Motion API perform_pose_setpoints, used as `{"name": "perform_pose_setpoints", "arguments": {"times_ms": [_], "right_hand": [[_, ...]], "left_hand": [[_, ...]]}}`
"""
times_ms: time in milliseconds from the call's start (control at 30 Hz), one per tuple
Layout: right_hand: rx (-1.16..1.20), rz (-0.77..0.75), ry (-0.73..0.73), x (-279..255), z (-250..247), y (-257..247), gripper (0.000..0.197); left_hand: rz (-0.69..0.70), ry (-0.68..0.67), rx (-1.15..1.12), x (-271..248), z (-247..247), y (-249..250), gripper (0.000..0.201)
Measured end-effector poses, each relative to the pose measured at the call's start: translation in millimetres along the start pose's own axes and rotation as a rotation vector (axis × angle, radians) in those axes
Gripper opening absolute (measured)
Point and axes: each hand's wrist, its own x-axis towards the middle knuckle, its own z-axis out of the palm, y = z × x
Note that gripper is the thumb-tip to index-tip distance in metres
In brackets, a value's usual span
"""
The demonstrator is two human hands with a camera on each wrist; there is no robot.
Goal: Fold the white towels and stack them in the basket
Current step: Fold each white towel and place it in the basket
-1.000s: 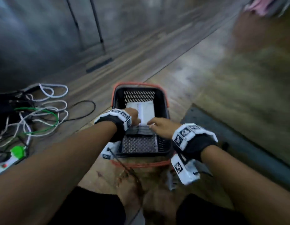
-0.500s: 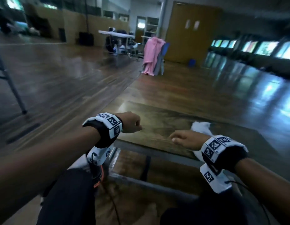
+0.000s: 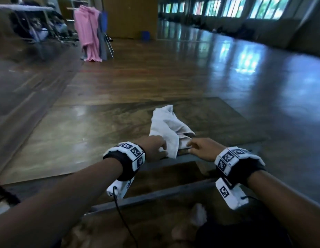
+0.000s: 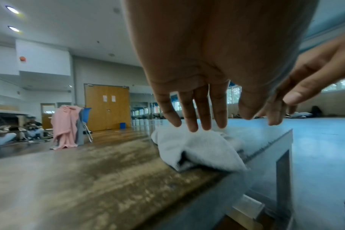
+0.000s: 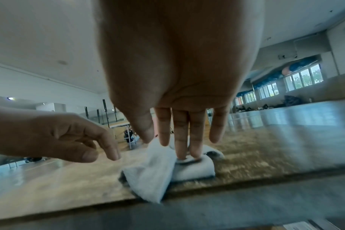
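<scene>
A pink garment (image 3: 87, 33) is hanging over a chair far across the glossy wooden floor (image 3: 173, 68), near the wooden double doors (image 4: 107, 107), and people are sitting by a table in the far left corner; nothing is standing between the hands and the towel. The crumpled white towel (image 3: 167, 127) is lying at the near edge of the low brown table (image 3: 75, 133) (one corner is drooping over the rim). The left hand (image 3: 154, 149) is reaching with relaxed, straight fingers (image 4: 191, 115) just above the cloth; whether they are touching it I cannot tell. The right hand (image 3: 203, 149) is pressing two straight fingers (image 5: 187, 140) onto the towel. No basket is showing in these views.
</scene>
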Motion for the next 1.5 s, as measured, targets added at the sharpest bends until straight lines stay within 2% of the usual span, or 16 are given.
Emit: {"name": "perform_pose_setpoints", "arguments": {"times_ms": [100, 233, 367, 533, 667, 733, 800, 867, 967, 1067, 1167, 1267, 1367, 1500], "right_hand": [[0.010, 0.009, 0.055, 27, 18, 14, 0.036], [-0.019, -0.112, 0.176, 60, 36, 22, 0.050], [-0.172, -0.181, 0.196, 78, 56, 20, 0.044], [-0.192, -0.175, 0.251, 79, 63, 19, 0.031], [-0.126, -0.197, 0.257, 66, 57, 7, 0.045], [-0.082, -0.247, 0.289, 55, 51, -3, 0.047], [-0.053, -0.287, 0.323, 46, 42, -14, 0.036], [-0.051, -0.303, 0.354, 38, 30, -25, 0.025], [-0.062, -0.338, 0.399, 27, 7, -43, 0.021], [0.002, -0.391, 0.405, 12, -21, -69, 0.019], [0.197, -0.446, 0.440, -5, -51, -102, 0.014], [0.381, -0.521, 0.382, -23, -77, -133, 0.011], [0.364, -0.541, 0.386, -37, -97, -160, 0.009], [0.345, -0.551, 0.432, -52, -115, -194, 0.008]], "left_hand": [[-0.022, 0.048, 0.049, 35, 35, 3, 0.043], [-0.103, 0.223, 0.055, 57, 71, 5, 0.059], [-0.032, 0.333, 0.120, 60, 87, -2, 0.046], [-0.034, 0.369, -0.010, 51, 83, -9, 0.030], [0.057, 0.432, -0.013, 29, 71, -12, 0.023], [0.086, 0.480, 0.006, 13, 61, -11, 0.031], [0.079, 0.528, 0.019, -3, 47, -10, 0.044], [0.061, 0.592, 0.028, -18, 29, -11, 0.035], [0.014, 0.683, 0.034, -41, -2, -16, 0.019], [-0.041, 0.782, -0.005, -64, -40, -22, 0.018], [-0.080, 0.878, -0.086, -88, -80, -27, 0.017], [-0.069, 0.969, -0.161, -110, -118, -28, 0.017], [-0.018, 1.041, -0.187, -132, -150, -23, 0.022], [-0.087, 1.035, -0.197, -156, -184, -21, 0.027]]}}
